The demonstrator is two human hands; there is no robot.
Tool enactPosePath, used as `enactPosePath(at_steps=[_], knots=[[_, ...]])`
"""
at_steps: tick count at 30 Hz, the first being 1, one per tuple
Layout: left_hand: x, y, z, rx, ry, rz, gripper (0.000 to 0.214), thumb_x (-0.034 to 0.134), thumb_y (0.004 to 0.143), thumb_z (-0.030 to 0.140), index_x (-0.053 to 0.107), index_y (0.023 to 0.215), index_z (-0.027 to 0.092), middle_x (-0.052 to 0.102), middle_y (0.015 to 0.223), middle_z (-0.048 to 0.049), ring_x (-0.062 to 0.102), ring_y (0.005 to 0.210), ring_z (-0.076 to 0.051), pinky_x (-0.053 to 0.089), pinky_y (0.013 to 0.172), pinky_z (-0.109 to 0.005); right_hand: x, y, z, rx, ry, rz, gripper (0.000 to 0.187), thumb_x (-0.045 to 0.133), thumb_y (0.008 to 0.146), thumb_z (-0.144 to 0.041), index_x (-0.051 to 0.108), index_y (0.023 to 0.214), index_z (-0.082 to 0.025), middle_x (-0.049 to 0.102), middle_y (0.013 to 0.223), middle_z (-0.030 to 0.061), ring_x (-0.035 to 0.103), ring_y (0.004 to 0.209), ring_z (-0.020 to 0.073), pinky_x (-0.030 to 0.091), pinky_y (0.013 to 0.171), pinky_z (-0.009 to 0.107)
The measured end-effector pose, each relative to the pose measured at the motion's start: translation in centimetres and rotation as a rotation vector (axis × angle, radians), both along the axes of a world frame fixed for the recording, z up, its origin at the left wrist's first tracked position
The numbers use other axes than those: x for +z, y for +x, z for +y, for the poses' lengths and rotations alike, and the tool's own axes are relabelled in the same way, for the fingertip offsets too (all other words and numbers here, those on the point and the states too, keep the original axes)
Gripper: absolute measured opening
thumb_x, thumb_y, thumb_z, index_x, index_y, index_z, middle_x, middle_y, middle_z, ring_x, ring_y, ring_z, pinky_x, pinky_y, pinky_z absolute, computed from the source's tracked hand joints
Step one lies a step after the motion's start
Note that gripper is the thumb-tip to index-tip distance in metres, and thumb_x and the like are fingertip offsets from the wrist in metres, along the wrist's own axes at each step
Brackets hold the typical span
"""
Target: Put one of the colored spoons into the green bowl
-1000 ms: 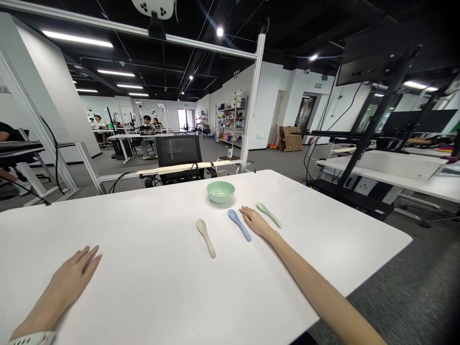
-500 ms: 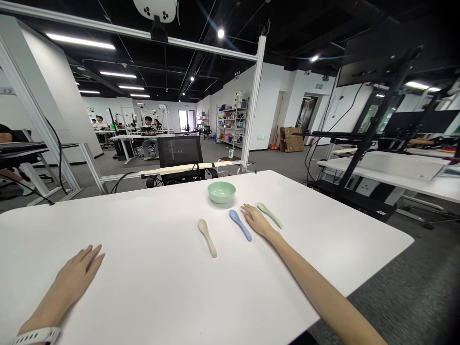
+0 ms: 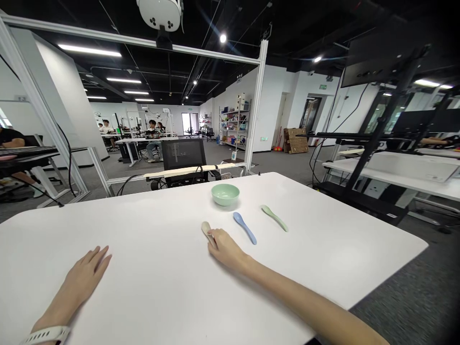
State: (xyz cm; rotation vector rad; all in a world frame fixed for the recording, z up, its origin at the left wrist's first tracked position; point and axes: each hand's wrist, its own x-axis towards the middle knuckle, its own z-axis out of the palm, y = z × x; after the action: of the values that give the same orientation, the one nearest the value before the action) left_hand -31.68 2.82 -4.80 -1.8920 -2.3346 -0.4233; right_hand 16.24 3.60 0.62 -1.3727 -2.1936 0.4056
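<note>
A beige spoon (image 3: pixel 206 228) lies on the white table (image 3: pixel 151 268), its bowl pointing away from me. My right hand (image 3: pixel 227 249) has its fingers closed around the spoon's handle, most of which is hidden under them. To the right of that hand lie a blue spoon (image 3: pixel 245 228) and a light green spoon (image 3: pixel 275 218), both untouched. Behind the spoons stands a green bowl (image 3: pixel 225 195), upright. My left hand (image 3: pixel 85 276) rests flat on the table at the left, fingers stretched out, holding nothing.
A metal frame (image 3: pixel 256 110) rises behind the table's far edge, and a black office chair (image 3: pixel 184 154) stands beyond it. On the right are a black stand (image 3: pixel 373 134) and another white desk (image 3: pixel 398 179). Several people sit at desks in the background.
My right hand has moved left, from between the blue and light green spoons to the beige spoon, and closed on its handle. My left hand stays flat. The view has shifted slightly.
</note>
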Motion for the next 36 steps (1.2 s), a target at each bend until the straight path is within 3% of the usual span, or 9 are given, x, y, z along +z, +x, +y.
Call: enactPosePath(at_steps=[4,8,11,13,19,24,29,33,36], knots=[[-0.2,-0.2,0.2,0.001,-0.054,0.02,0.088,0.024,0.088,0.06,0.059,0.148,0.007,0.059,0.16,-0.0188,0.049,0.154,-0.035,0.038,0.129,-0.046,0.7,0.9,1.3,-0.037,0.105,0.065,0.026,0.057,0.093,-0.011,0.071,0.114,-0.018,0.077,0.105,0.011,0.071,0.095,0.0241,0.051,0.084,0.031],[-0.6,-0.4,0.4,0.007,-0.071,0.035,0.089,0.022,0.088,0.059,0.057,0.15,0.005,0.056,0.163,-0.019,0.047,0.156,-0.036,0.036,0.13,-0.046,4.3,3.2,5.5,-0.119,0.242,0.059,0.023,0.051,0.096,-0.012,0.073,0.101,-0.019,0.076,0.087,0.0056,0.067,0.078,0.0208,0.048,0.07,0.028],[-0.7,-0.4,0.4,-0.003,-0.06,0.023,0.088,0.024,0.09,0.058,0.057,0.15,0.003,0.055,0.162,-0.0216,0.047,0.155,-0.038,0.035,0.13,-0.048,7.3,4.7,9.5,-0.241,0.236,-0.162,0.031,0.047,0.096,-0.011,0.077,0.094,-0.015,0.079,0.097,0.011,0.069,0.087,0.0219,0.049,0.08,0.028],[-0.8,-0.4,0.5,-0.012,-0.042,0.017,0.085,0.026,0.09,0.056,0.058,0.149,0.003,0.056,0.161,-0.022,0.048,0.154,-0.038,0.036,0.13,-0.05,8.7,5.4,11.9,-0.282,0.203,-0.242,0.034,0.047,0.095,-0.009,0.08,0.087,-0.014,0.08,0.092,0.0139,0.07,0.09,0.0251,0.048,0.083,0.03],[-1.2,-0.5,0.4,-0.027,0.003,0.024,0.083,0.027,0.09,0.056,0.061,0.147,0.006,0.059,0.158,-0.0208,0.051,0.152,-0.038,0.041,0.127,-0.052,9.4,5.5,16.0,-0.376,0.082,-0.508,0.026,0.059,0.099,-0.019,0.083,0.097,-0.012,0.08,0.104,0.0245,0.07,0.114,0.0352,0.048,0.094,0.036],[-1.2,-0.3,0.2,-0.031,0.021,0.025,0.084,0.026,0.09,0.056,0.061,0.147,0.006,0.06,0.158,-0.0209,0.052,0.151,-0.039,0.041,0.127,-0.054,8.9,4.9,17.2,-0.345,-0.006,-0.571,0.021,0.065,0.097,-0.02,0.081,0.105,-0.011,0.08,0.112,0.0231,0.072,0.115,0.0326,0.044,0.103,0.038],[-1.6,-0.6,0.3,-0.041,0.044,0.03,0.082,0.027,0.09,0.055,0.062,0.146,0.006,0.062,0.156,-0.0217,0.053,0.15,-0.038,0.042,0.126,-0.054,9.5,5.4,16.9,-0.336,-0.015,-0.567,0.03,0.053,0.103,-0.019,0.082,0.106,-0.014,0.081,0.116,0.02,0.072,0.116,0.03,0.043,0.102,0.036],[-2.1,-0.9,0.5,-0.048,0.074,0.035,0.078,0.028,0.091,0.052,0.064,0.144,0.006,0.064,0.154,-0.0221,0.055,0.148,-0.038,0.043,0.125,-0.055,9.7,7.7,15.3,-0.344,0.091,-0.491,0.042,0.041,0.107,-0.017,0.078,0.127,-0.014,0.077,0.13,0.0182,0.067,0.126,0.0282,0.043,0.104,0.034],[-2.1,-0.8,0.5,-0.047,0.058,0.046,0.076,0.028,0.093,0.05,0.063,0.144,0.006,0.063,0.154,-0.0219,0.055,0.148,-0.038,0.042,0.125,-0.055,7.7,10.6,13.4,-0.33,0.233,-0.282,0.046,0.039,0.105,-0.014,0.072,0.137,-0.012,0.074,0.135,0.0171,0.066,0.126,0.0268,0.045,0.107,0.035]])
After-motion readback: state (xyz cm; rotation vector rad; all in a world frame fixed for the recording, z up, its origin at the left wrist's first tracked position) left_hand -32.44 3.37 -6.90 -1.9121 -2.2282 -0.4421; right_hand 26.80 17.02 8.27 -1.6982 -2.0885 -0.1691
